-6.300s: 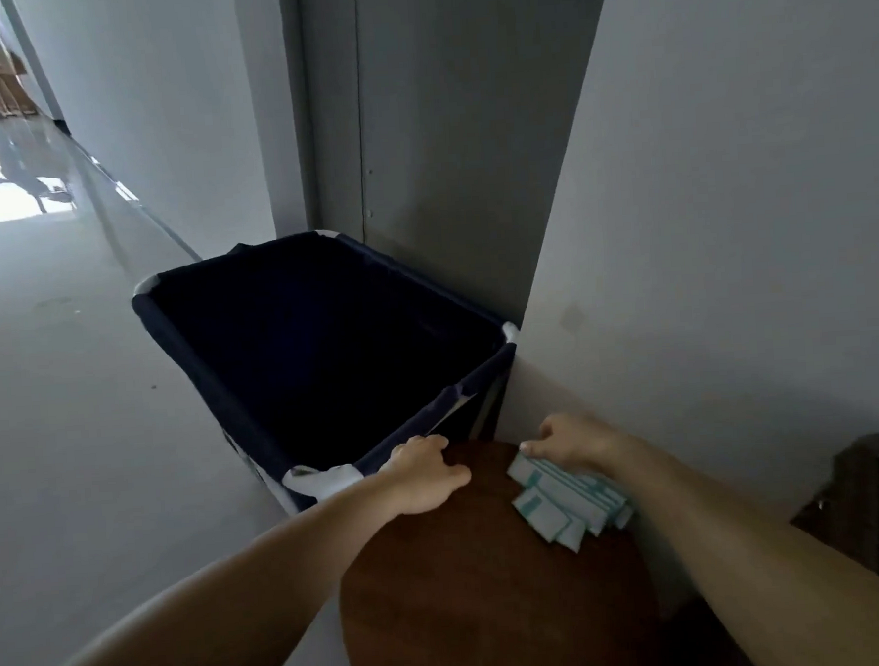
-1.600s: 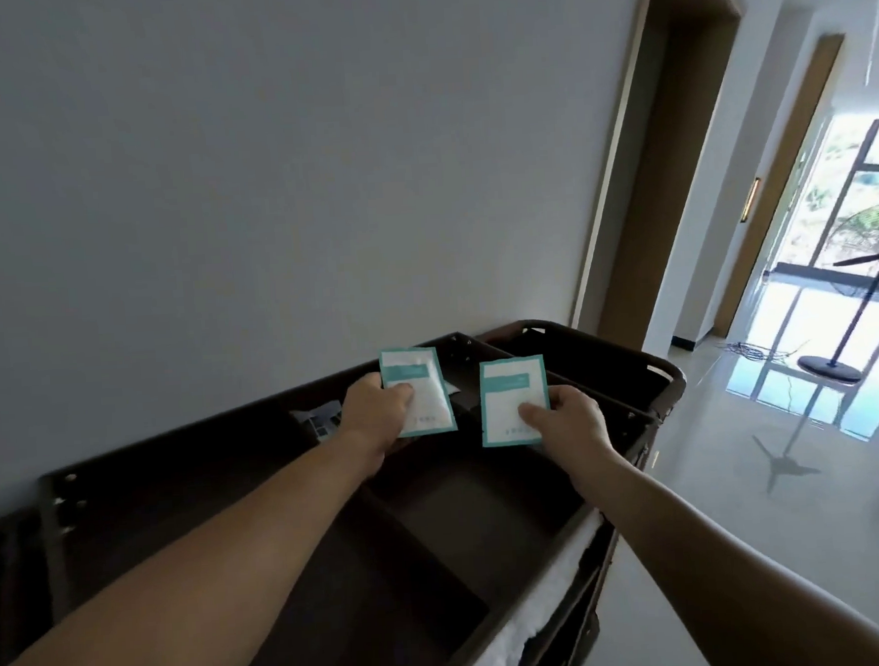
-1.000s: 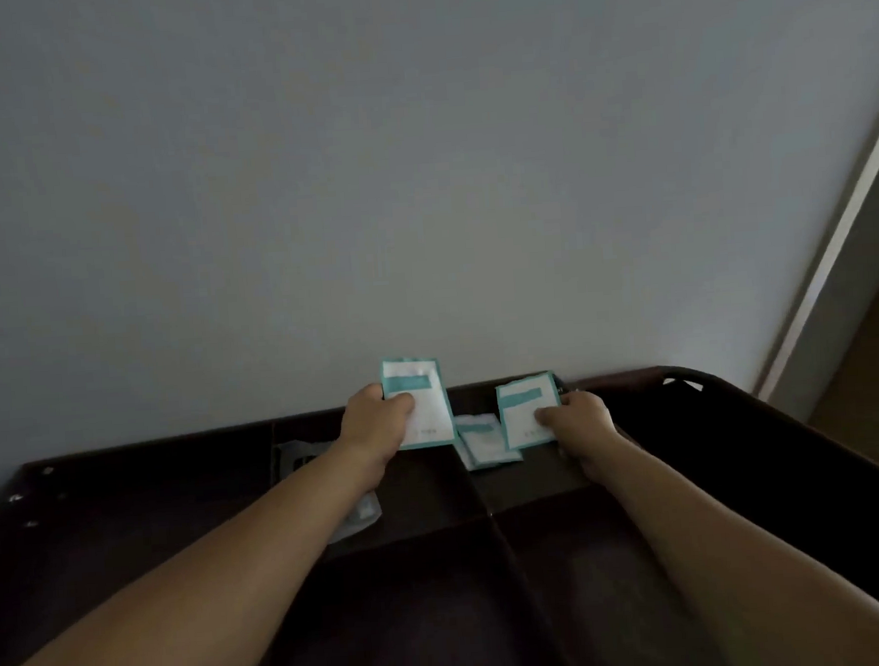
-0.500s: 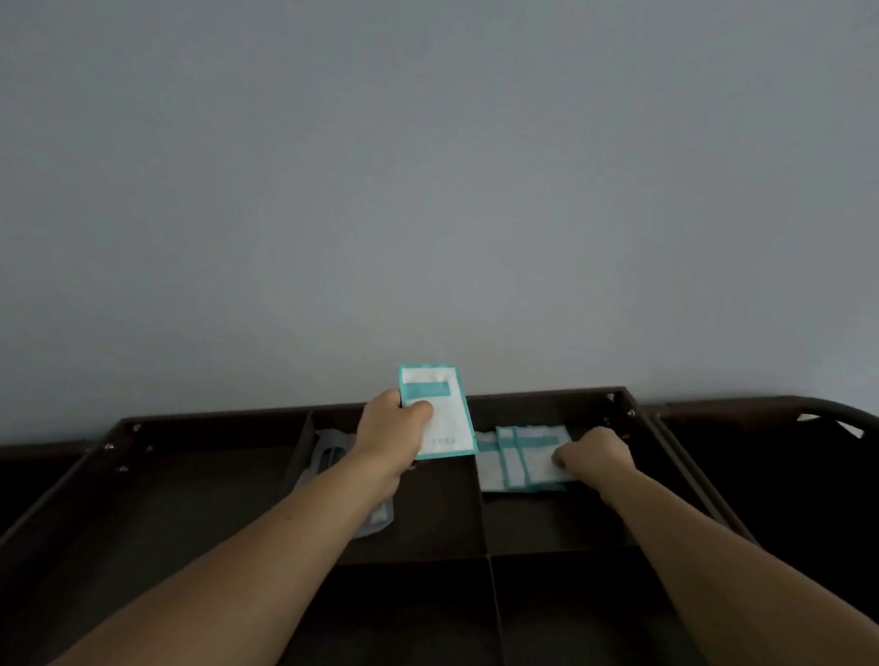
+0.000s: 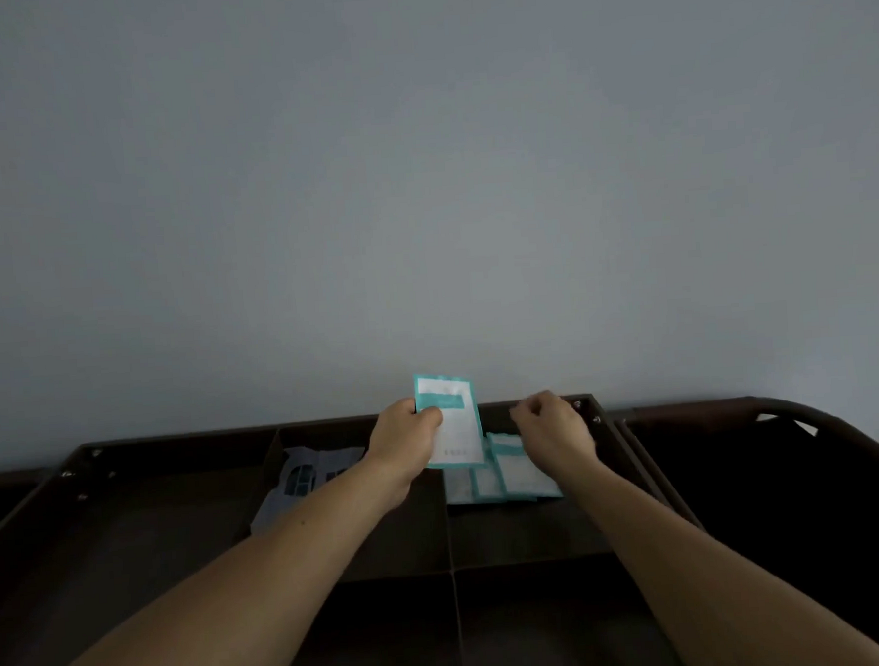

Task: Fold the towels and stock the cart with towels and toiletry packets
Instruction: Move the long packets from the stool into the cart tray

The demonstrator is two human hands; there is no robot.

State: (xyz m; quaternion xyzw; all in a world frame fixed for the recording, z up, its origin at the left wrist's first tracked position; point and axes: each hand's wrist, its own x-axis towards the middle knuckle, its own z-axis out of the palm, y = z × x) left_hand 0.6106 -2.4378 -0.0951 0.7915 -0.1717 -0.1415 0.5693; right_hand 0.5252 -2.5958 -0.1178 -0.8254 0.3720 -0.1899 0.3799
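Right hand (image 5: 551, 431) lifted off laid packets (image 5: 513, 480), now hovering above them, fingers loosely curled, empty. These lie fanned in back right compartment of cart (image 5: 176, 437). Left hand (image 5: 405, 445) pinches upright packet (image 5: 456, 432) over central divider (image 5: 448, 530). Clear wrapper (image 5: 307, 474) left of it. Grey wall (image 5: 418, 179) beyond.

Wall (image 5: 428, 179): plain, pale grey, fills the upper frame.
Light: dim; wall brightest near its middle, darker toward corners.

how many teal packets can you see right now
4: one packet pinched in the left hand, three lying packets overlapping in the cart compartment under the right hand. More may hide behind the held one.
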